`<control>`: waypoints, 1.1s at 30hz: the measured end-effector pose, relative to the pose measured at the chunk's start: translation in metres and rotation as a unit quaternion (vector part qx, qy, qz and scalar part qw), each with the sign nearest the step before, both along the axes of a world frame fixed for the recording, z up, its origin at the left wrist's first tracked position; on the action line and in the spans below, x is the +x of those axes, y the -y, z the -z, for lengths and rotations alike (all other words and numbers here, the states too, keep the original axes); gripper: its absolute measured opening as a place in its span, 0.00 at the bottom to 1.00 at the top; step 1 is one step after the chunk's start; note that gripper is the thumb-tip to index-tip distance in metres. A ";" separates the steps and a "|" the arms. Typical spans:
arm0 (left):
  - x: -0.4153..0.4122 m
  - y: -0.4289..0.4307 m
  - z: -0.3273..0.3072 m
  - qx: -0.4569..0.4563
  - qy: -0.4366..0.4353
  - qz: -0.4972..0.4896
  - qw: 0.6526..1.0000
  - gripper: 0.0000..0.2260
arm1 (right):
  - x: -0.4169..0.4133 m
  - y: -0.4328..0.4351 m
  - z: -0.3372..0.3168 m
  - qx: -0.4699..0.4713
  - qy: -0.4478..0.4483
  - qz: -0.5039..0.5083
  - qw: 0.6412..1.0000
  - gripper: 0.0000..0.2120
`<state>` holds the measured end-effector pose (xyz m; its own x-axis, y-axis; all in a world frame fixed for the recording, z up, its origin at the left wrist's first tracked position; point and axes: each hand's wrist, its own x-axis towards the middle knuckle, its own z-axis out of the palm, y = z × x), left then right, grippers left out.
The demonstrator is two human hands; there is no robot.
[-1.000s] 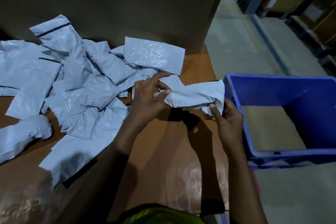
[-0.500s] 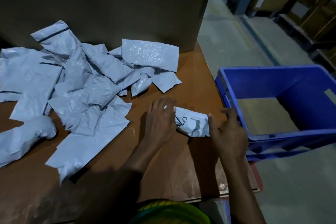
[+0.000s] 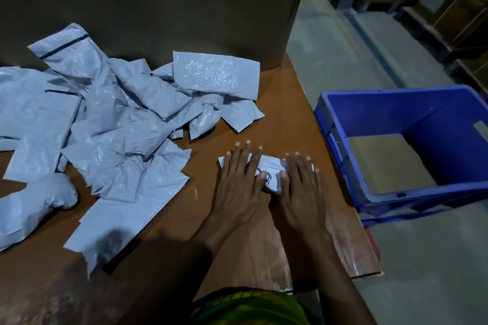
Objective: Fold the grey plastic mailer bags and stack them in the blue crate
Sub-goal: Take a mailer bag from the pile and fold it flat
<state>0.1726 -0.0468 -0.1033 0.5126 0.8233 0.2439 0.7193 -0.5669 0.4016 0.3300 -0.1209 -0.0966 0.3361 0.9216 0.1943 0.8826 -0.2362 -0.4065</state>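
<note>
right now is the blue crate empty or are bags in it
Empty as far as visible: the blue crate shows only a bare tan floor.

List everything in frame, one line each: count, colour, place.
folded mailer bag: 1, grey, on the table near the crate, under both hands
loose mailer bags: many, overlapping, uncounted; grey; piled on the table's left half
crate: 1, blue, beside the table's right edge; no bags visible inside
sheet: 1, tan, on the crate floor
table: 1, brown, under everything
carton: 1, dark brown, upright behind the pile
boxes: several, brown, dim background at far right
left hand: 1, flat, pressing the folded bag's left part
right hand: 1, flat, pressing its right part
</note>
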 end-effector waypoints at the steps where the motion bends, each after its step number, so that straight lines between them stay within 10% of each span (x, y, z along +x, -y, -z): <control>1: 0.003 -0.001 -0.005 0.007 0.005 -0.003 1.000 0.27 | -0.001 -0.003 -0.005 0.011 0.005 0.010 1.000 0.25; 33: -0.012 -0.025 0.020 0.024 -0.099 0.065 0.993 0.27 | 0.019 -0.020 0.023 -0.040 0.082 -0.062 0.994 0.27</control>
<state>0.1606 -0.0214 -0.1230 0.6555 0.7369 0.1653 0.7009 -0.6752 0.2299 0.3494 -0.1008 -0.1201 0.1886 0.9686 0.1620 0.9598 -0.1469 -0.2390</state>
